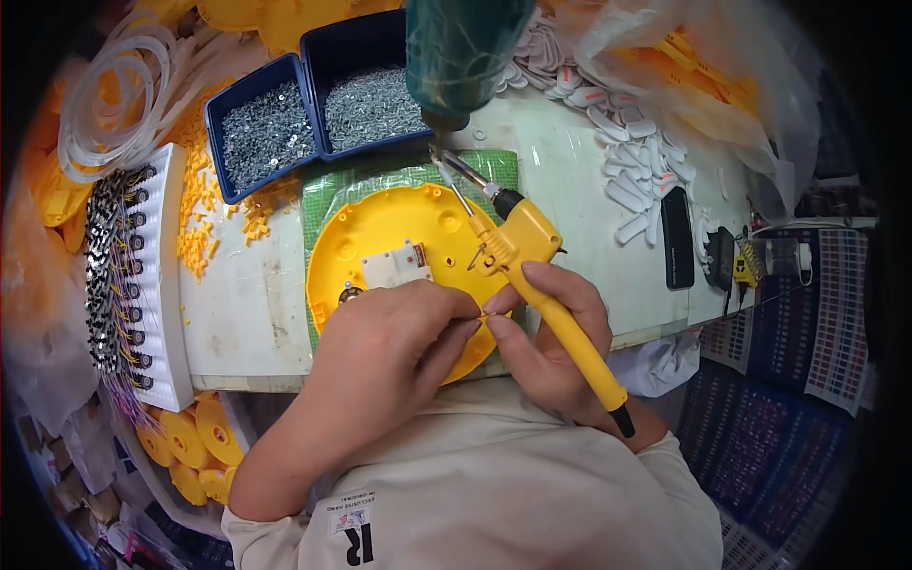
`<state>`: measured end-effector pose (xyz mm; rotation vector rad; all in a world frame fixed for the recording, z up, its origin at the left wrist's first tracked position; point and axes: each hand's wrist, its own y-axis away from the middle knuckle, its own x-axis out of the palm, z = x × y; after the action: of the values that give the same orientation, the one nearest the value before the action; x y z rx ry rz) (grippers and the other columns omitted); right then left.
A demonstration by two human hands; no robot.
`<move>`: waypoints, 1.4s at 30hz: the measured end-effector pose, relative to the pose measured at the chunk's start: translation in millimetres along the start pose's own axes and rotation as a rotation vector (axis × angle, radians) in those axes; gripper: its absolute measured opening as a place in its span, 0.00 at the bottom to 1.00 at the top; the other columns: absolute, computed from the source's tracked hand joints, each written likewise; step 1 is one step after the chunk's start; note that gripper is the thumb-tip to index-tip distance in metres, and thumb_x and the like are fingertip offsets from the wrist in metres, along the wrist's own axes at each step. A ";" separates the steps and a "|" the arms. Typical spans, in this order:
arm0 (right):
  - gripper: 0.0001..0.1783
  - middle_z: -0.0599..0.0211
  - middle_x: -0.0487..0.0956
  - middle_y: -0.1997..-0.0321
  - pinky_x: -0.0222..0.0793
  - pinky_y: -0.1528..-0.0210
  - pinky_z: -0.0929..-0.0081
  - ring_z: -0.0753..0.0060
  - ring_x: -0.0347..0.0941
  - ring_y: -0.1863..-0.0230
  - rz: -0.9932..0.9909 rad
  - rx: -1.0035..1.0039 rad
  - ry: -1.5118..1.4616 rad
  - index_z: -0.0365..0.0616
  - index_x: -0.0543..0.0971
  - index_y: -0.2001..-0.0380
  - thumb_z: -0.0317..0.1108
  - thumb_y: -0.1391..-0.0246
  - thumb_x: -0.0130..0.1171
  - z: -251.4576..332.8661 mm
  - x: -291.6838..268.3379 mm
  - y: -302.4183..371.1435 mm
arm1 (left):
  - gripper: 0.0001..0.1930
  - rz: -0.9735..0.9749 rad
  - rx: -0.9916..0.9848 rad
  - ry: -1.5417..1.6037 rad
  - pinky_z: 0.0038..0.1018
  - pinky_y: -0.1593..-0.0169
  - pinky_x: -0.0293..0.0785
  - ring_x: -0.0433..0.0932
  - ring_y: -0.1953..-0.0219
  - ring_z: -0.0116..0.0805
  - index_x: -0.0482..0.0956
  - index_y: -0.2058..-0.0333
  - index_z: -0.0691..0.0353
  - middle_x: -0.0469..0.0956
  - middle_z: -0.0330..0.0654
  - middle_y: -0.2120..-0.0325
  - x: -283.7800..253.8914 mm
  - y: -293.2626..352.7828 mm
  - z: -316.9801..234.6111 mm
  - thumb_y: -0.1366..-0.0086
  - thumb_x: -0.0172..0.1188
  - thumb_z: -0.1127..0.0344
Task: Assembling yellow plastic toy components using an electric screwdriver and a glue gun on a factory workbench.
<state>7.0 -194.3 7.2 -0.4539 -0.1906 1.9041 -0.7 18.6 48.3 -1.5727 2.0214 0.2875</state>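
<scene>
Near the middle of the frame, the left hand [385,332] pinches with thumb and forefinger; its grip is closed, with a thin strand [484,316] (too small to tell exactly what kind) between the fingertips. The right hand [538,369], just beside it, has its thumb and fingertip brought close on the other end of the strand, while a yellow soldering tool [573,344] lies slantwise across that same hand, its metal tip pointing toward the top centre. The strand is over the lower right part of a yellow round shell [347,223], which rests on a green mat [494,169] on the pale desk [570,204]. Inside the shell, partly behind the left hand, sits a white block [388,268].

At the top centre hangs a teal tool body [465,52], next to two blue bins [224,157] of small metal parts. Loose yellow pieces [197,223] are strewn at upper left, beside a white rack [171,275]. White plastic parts [632,180] and a dark flat device [676,237] lie at upper right.
</scene>
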 end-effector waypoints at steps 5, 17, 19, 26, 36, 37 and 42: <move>0.35 0.56 0.78 0.53 0.74 0.44 0.68 0.68 0.78 0.53 -0.026 -0.052 0.077 0.38 0.65 0.34 0.11 0.44 0.61 -5.6 -0.6 4.9 | 0.05 -0.042 -0.052 0.116 0.26 0.67 0.77 0.83 0.71 0.32 0.81 0.62 0.65 0.82 0.43 0.70 1.2 3.7 -0.1 0.35 0.67 0.77; 0.24 0.56 0.83 0.71 0.76 0.63 0.74 0.67 0.80 0.67 0.108 -0.194 0.378 0.31 0.74 0.41 0.39 0.33 0.56 7.3 -42.6 -4.3 | 0.04 -0.179 -0.233 0.019 0.23 0.66 0.71 0.74 0.71 0.26 0.78 0.64 0.67 0.76 0.40 0.69 -19.6 0.2 13.8 0.34 0.64 0.79; 0.25 0.58 0.82 0.72 0.74 0.67 0.75 0.69 0.78 0.71 0.004 -0.115 0.296 0.30 0.75 0.42 0.35 0.38 0.58 5.7 -35.5 2.5 | 0.05 -0.188 -0.186 -0.096 0.37 0.60 0.76 0.79 0.65 0.46 0.79 0.65 0.65 0.78 0.46 0.70 -21.7 -7.5 27.0 0.37 0.66 0.75; 0.26 0.60 0.81 0.72 0.72 0.72 0.79 0.76 0.73 0.78 -0.099 0.011 0.143 0.29 0.76 0.47 0.28 0.51 0.64 1.9 -31.4 19.6 | 0.06 -0.209 -0.082 -0.302 0.41 0.60 0.73 0.79 0.66 0.48 0.78 0.69 0.63 0.79 0.45 0.70 -10.1 -10.5 46.7 0.40 0.68 0.73; 0.24 0.56 0.80 0.63 0.76 0.61 0.77 0.76 0.76 0.68 0.036 0.099 0.170 0.34 0.65 0.43 0.27 0.41 0.57 5.3 -35.6 26.9 | 0.07 -0.224 -0.104 -0.229 0.41 0.64 0.73 0.79 0.70 0.49 0.78 0.71 0.65 0.79 0.46 0.74 -10.5 -11.4 43.5 0.41 0.69 0.73; 0.23 0.55 0.80 0.63 0.76 0.61 0.77 0.76 0.76 0.68 0.024 0.094 0.170 0.35 0.65 0.44 0.28 0.40 0.58 5.1 -34.8 27.3 | 0.07 -0.225 -0.106 -0.226 0.41 0.64 0.73 0.79 0.70 0.49 0.78 0.71 0.65 0.79 0.46 0.74 -10.9 -11.4 43.9 0.41 0.69 0.73; 0.22 0.56 0.80 0.63 0.76 0.60 0.76 0.76 0.76 0.67 0.021 0.088 0.236 0.37 0.64 0.45 0.29 0.39 0.59 7.6 -36.1 29.5 | 0.07 -0.243 -0.092 -0.214 0.41 0.65 0.73 0.79 0.71 0.48 0.78 0.72 0.66 0.79 0.46 0.74 -11.4 -10.8 45.8 0.41 0.69 0.73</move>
<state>-10.2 -238.1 11.9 -0.6178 0.0532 1.8534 24.7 47.3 18.7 -1.7438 1.6583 0.4399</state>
